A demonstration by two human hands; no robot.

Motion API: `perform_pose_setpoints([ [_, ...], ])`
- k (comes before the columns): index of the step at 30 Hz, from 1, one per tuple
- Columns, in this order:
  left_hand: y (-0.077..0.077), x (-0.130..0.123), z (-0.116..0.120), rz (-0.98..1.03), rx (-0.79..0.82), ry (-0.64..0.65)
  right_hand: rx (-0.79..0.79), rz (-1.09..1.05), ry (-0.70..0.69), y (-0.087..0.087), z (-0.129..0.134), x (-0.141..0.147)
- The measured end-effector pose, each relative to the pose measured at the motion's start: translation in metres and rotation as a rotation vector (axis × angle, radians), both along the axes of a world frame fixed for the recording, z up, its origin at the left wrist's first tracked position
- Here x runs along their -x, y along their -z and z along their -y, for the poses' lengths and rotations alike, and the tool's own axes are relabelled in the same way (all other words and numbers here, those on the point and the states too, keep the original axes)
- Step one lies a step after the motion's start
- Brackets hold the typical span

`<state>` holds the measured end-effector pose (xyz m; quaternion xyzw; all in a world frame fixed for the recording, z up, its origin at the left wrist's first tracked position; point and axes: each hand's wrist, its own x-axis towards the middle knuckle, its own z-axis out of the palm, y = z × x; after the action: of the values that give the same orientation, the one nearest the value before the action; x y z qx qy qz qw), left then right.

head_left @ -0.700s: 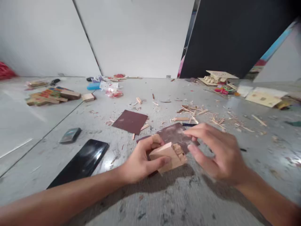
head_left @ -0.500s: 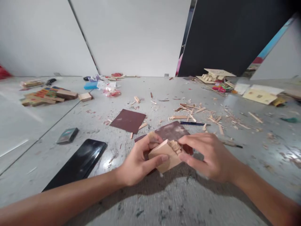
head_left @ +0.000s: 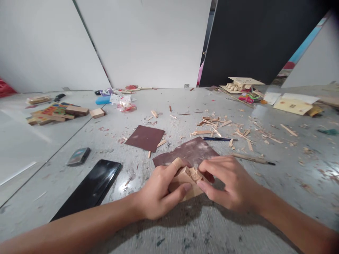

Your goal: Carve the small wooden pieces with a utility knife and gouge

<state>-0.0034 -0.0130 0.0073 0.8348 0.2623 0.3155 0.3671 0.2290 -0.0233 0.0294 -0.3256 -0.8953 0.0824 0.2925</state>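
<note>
A pale wooden block point(head_left: 192, 190) with a rough, carved notch on its top edge is between my hands, low in the middle of the head view. My left hand point(head_left: 161, 188) grips its left end, thumb across the near face and fingers behind; a tan band or bandage is round one finger. My right hand point(head_left: 231, 183) is closed on the block's right end, thumb and fingertips beside the notch. Just beyond the block lies a dusty brown sandpaper sheet point(head_left: 190, 150), partly covered by my hands. Another brown square point(head_left: 145, 138) lies farther left.
At the left lie a black phone point(head_left: 88, 188) and a small case point(head_left: 78, 156). A blue pen point(head_left: 217, 139), a carving tool point(head_left: 253, 159) and wood splinters point(head_left: 212, 125) lie beyond my right hand. Wood pieces point(head_left: 58, 113) are piled back left.
The block and both hands sit slightly lower in view, and the block's near face is tipped differently. More of the sandpaper and the carving tool shows. Both hands still hold the block.
</note>
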Motion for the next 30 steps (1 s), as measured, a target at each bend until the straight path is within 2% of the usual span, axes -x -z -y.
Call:
perform_pose_setpoints([
  [4,0.0,0.0,0.0,-0.014,-0.039,-0.003,0.021,-0.005,-0.018,0.006,0.0,0.003],
  [7,0.002,0.0,-0.004,-0.137,-0.059,-0.039,0.068,0.031,0.025,0.012,-0.004,0.003],
  [11,0.007,-0.001,-0.016,-0.274,-0.064,-0.103,0.313,0.148,0.133,0.019,-0.015,0.002],
  [14,0.01,-0.001,-0.025,-0.326,-0.067,-0.098,0.429,0.15,0.127,0.021,-0.022,-0.001],
  [30,0.011,-0.002,-0.03,-0.411,-0.119,-0.052,0.468,0.096,0.091,0.021,-0.026,-0.004],
])
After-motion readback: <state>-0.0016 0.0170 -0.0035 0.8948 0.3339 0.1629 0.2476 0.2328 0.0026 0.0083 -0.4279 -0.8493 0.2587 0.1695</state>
